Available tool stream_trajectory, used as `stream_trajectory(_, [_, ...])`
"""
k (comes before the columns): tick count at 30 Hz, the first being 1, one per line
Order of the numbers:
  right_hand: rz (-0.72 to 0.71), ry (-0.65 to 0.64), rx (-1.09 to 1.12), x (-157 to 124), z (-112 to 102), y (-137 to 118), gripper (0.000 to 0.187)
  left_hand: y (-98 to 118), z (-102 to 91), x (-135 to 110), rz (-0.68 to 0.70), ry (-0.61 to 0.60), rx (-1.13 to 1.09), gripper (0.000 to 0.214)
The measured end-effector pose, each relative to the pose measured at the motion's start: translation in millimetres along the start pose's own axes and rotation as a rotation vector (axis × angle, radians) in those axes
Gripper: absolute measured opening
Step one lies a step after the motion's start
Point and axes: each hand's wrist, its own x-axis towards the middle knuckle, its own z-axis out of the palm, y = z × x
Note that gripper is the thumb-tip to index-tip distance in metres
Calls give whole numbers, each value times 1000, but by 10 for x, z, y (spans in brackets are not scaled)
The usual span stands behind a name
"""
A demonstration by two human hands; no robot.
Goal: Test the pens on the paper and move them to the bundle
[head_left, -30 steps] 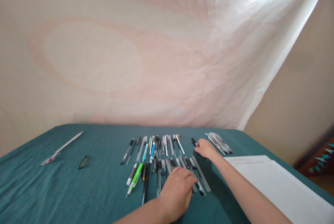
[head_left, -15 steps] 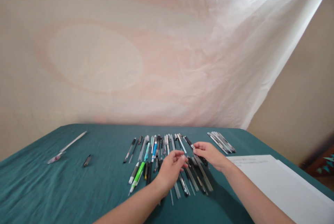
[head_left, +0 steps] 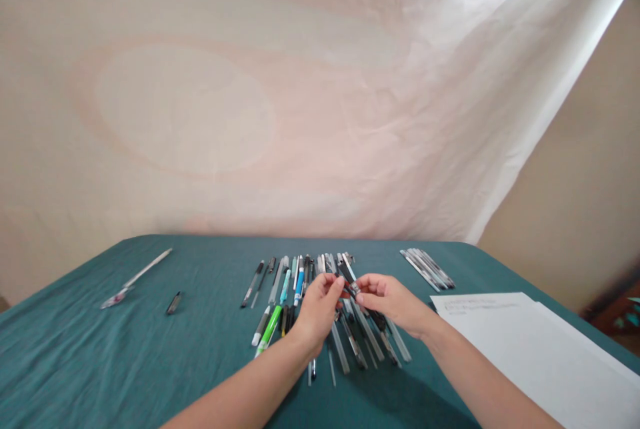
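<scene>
My right hand [head_left: 387, 297] is closed on a black-and-clear pen [head_left: 349, 273], pinching it near its lower end. Close beside it, my left hand [head_left: 320, 305] has its thumb and fingers pressed together; whatever lies between them is hidden. Both hands hover over a spread of pens in two rough rows. Left of my left wrist lie a bright green marker [head_left: 271, 329] and a grey pen with white ends [head_left: 261, 326]. A blue-and-white pen [head_left: 299, 282] sits in the back row, beside a turquoise one [head_left: 285, 286]. Clear and black pens [head_left: 353, 342] fan out beneath my hands.
White paper sheets [head_left: 530, 349] with faint writing lie at the right. Behind them is a bundle of clear pens [head_left: 427, 269]. On the left are a short dark cap-like piece [head_left: 174, 303] and a long white stick in clear wrapping [head_left: 145, 273]. A green cloth [head_left: 90, 349] covers the table.
My right hand has moved left with the pen, towards my left hand. The left fingers have closed together, and the hands are now nearly touching. The view has shifted slightly.
</scene>
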Motion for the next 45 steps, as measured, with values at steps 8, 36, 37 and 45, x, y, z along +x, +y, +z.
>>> stream_trajectory(8, [25,-13,-120,-11,-136,1,27,82,-298,291,110,237,-133,31])
stream_trajectory(36, [21,-64,-203,-46,-134,-26,23,228,-325,290,150,212,-59,29])
stream_trajectory(37, [21,-69,-203,-47,-135,-27,23,231,-320,283,141,206,-58,29])
stream_trajectory(45, [-14,-93,-102,-49,-59,-82,24,244,-216,165,127,62,-7,27])
